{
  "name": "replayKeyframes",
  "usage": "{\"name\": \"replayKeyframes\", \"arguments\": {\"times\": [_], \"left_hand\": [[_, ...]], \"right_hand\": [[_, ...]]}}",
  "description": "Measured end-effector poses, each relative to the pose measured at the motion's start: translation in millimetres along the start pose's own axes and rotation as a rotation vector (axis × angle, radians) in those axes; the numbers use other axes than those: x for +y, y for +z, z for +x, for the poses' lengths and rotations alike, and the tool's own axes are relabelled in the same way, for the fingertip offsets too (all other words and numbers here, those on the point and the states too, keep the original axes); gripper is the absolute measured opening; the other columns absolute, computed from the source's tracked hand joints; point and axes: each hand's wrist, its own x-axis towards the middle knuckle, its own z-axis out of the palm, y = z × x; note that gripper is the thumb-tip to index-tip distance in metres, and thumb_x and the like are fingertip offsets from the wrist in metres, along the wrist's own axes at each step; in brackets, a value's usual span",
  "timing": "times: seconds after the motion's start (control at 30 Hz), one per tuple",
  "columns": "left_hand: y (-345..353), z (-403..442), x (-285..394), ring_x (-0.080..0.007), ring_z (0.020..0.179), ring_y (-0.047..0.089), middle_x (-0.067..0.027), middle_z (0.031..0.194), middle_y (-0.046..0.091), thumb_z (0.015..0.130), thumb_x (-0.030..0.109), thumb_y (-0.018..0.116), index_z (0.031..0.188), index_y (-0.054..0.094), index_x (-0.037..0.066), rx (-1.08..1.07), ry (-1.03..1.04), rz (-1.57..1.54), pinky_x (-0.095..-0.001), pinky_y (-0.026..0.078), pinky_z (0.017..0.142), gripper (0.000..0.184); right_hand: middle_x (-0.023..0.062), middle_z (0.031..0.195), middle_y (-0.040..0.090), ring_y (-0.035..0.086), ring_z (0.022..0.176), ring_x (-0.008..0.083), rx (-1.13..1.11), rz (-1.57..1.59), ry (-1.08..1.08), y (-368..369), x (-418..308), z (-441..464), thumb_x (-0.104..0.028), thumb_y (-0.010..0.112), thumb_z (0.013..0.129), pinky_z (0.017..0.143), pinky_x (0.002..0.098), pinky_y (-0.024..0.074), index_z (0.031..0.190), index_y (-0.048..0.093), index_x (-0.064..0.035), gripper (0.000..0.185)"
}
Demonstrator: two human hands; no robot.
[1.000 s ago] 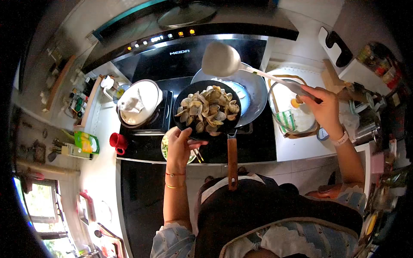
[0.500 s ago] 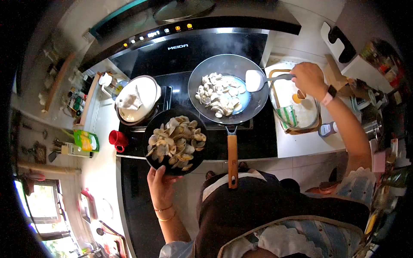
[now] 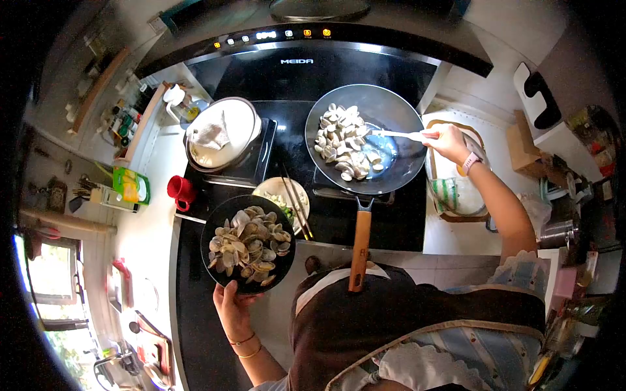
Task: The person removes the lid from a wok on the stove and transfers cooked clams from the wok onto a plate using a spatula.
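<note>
With our left hand (image 3: pixel 233 313) we pinch the rim of a round black plate (image 3: pixel 222 213) of brownish clams (image 3: pixel 251 241) by the glossy black stove's (image 3: pixel 404 225) front edge, seemingly level so they stay put, our right hand (image 3: pixel 448 142) gripping a pale long-handled spatula (image 3: pixel 404 135) over the dark, wooden-handled wok (image 3: pixel 401 111).

From my remote seat, parts of the utensils and both grips are lost to me.
I cannot see the tips of the left fingers (image 3: pixel 229 290), tucked under the black plate (image 3: pixel 223 213), which also covers the lower left of the pale bowl (image 3: pixel 264 188). In the wok (image 3: pixel 404 117), the blade of the spatula (image 3: pixel 405 135) is indistinct beside pale shells (image 3: pixel 343 137); the right fingers (image 3: pixel 435 138) hide its handle's end. The hood display (image 3: pixel 266 34) is too blurred to read, and the bottom edge cuts off the left sleeve (image 3: pixel 272 385).
</note>
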Motion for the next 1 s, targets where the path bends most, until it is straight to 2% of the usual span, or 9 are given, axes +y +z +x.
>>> {"name": "replayKeyframes", "arguments": {"times": [0.1, 0.23, 0.47, 0.57, 0.7, 0.77, 0.83, 0.9, 1.0], "left_hand": [[0, -1, 0, -0.0240, 0.056, 0.066, -0.0167, 0.085, 0.065, 0.086, 0.010, 0.053, 0.105, 0.046, -0.007, 0.016, -0.002, -0.001, -0.0231, 0.055, 0.043, 0.026], [1, -1, -1, -0.0241, 0.056, 0.066, -0.0169, 0.086, 0.065, 0.086, 0.010, 0.054, 0.106, 0.046, -0.008, 0.031, -0.017, -0.020, -0.0234, 0.056, 0.043, 0.028], [0, 8, -6, -0.0242, 0.055, 0.066, -0.0177, 0.086, 0.065, 0.086, 0.009, 0.053, 0.107, 0.046, -0.009, -0.006, -0.046, -0.026, -0.0239, 0.056, 0.043, 0.029], [8, 8, -3, -0.0246, 0.056, 0.066, -0.0185, 0.087, 0.064, 0.086, 0.009, 0.053, 0.107, 0.047, -0.009, -0.038, -0.037, -0.022, -0.0246, 0.056, 0.045, 0.028], [16, 15, -3, -0.0249, 0.058, 0.066, -0.0188, 0.085, 0.064, 0.087, 0.005, 0.048, 0.105, 0.046, -0.009, -0.105, -0.038, -0.033, -0.0249, 0.056, 0.048, 0.023], [19, 18, -2, -0.0259, 0.057, 0.066, -0.0205, 0.085, 0.064, 0.087, 0.004, 0.048, 0.106, 0.045, -0.010, -0.122, -0.059, -0.049, -0.0246, 0.056, 0.048, 0.024], [12, 25, -8, -0.0267, 0.057, 0.066, -0.0207, 0.086, 0.064, 0.087, 0.005, 0.049, 0.106, 0.045, -0.011, -0.212, -0.048, -0.030, -0.0249, 0.057, 0.048, 0.025], [16, 26, -9, -0.0269, 0.057, 0.066, -0.0209, 0.086, 0.064, 0.086, 0.005, 0.049, 0.107, 0.045, -0.011, -0.210, -0.044, -0.040, -0.0248, 0.057, 0.048, 0.026], [20, 26, -8, -0.0238, 0.056, 0.065, -0.0175, 0.088, 0.064, 0.086, 0.008, 0.050, 0.109, 0.047, -0.008, -0.200, -0.053, -0.014, -0.0234, 0.055, 0.046, 0.027]], "right_hand": [[0.0095, 0.076, 0.067, 0.065, 0.071, 0.0252, -0.018, 0.021, -0.045, -7, -6, -1, -0.026, 0.071, 0.069, 0.063, 0.0333, 0.0497, 0.089, 0.073, -0.0156, 0.023], [0.0093, 0.077, 0.066, 0.063, 0.070, 0.0263, -0.086, -0.228, -0.270, -39, -34, 6, -0.030, 0.070, 0.071, 0.064, 0.0366, 0.0485, 0.090, 0.072, -0.0174, 0.023], [0.0097, 0.081, 0.067, 0.063, 0.075, 0.0245, -0.249, -0.424, -0.294, -92, -121, 18, -0.021, 0.070, 0.073, 0.070, 0.0379, 0.0474, 0.093, 0.072, -0.0152, 0.021], [0.0123, 0.078, 0.066, 0.064, 0.073, 0.0296, -0.213, -0.460, -0.455, -100, -149, 23, -0.024, 0.066, 0.068, 0.071, 0.0420, 0.0501, 0.086, 0.072, -0.0143, 0.021], [0.0138, 0.071, 0.063, 0.063, 0.072, 0.0315, -0.229, -0.557, -0.565, -104, -204, 17, -0.014, 0.065, 0.061, 0.064, 0.0429, 0.0504, 0.074, 0.069, -0.0103, 0.014], [0.0130, 0.071, 0.065, 0.063, 0.067, 0.0274, -0.258, -0.662, -0.575, -104, -220, 16, -0.011, 0.070, 0.066, 0.062, 0.0377, 0.0486, 0.086, 0.072, -0.0101, 0.020], [0.0134, 0.070, 0.064, 0.063, 0.067, 0.0279, -0.285, -0.673, -0.578, -101, -225, 22, -0.011, 0.070, 0.064, 0.062, 0.0371, 0.0488, 0.082, 0.072, -0.0092, 0.018], [0.0169, 0.065, 0.060, 0.062, 0.066, 0.0341, -0.180, -0.687, -0.714, -97, -225, 25, -0.009, 0.063, 0.058, 0.059, 0.0430, 0.0496, 0.063, 0.066, -0.0059, 0.006], [0.0179, 0.064, 0.060, 0.062, 0.065, 0.0343, -0.148, -0.631, -0.757, -95, -232, 26, -0.007, 0.062, 0.057, 0.058, 0.0430, 0.0495, 0.060, 0.064, -0.0044, 0.005]]}}
